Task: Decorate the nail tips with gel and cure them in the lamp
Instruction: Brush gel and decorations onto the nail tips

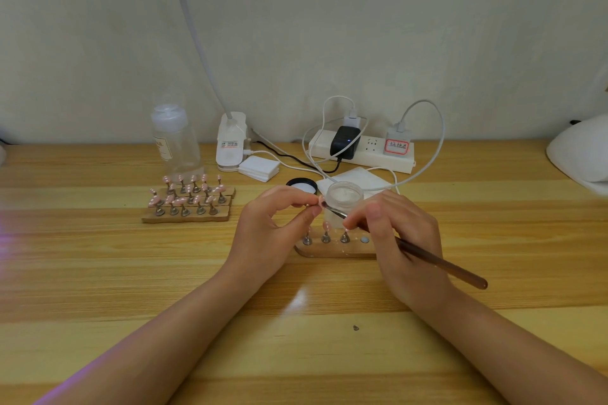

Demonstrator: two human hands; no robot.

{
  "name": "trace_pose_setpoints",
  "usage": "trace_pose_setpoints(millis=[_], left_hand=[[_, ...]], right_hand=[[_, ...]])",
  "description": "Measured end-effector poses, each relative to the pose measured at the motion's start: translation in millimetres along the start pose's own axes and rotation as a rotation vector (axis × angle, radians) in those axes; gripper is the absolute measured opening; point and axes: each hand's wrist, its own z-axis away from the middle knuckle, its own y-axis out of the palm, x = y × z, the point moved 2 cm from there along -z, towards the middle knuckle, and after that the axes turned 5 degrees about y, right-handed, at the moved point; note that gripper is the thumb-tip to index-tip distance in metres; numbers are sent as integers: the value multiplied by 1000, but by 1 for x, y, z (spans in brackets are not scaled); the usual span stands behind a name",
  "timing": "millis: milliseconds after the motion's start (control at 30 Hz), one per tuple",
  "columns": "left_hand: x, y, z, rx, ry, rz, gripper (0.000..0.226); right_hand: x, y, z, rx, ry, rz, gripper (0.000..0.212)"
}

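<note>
My left hand pinches a small stand with a pink nail tip between thumb and fingers. My right hand grips a brown brush, and its bristle end touches that nail tip. Just behind them stands an open clear gel jar, with its black lid lying beside it. Below the hands lies a wooden holder with three stands on it, at least one carrying a pink tip. The white curing lamp sits at the far right edge.
Wooden holders with several pink nail tips stand at left, behind them a clear pump bottle. A clip desk lamp, white pads, and a power strip with chargers and cables line the wall.
</note>
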Motion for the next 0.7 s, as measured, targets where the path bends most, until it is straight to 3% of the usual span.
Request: trace_pose_setpoints(millis=[433,700], left_hand=[[1,0,0,-12,29,-8,23],[2,0,2,-15,16,-1,30]], right_hand=[[2,3,0,-29,61,9,46],[3,0,1,1,80,14,55]])
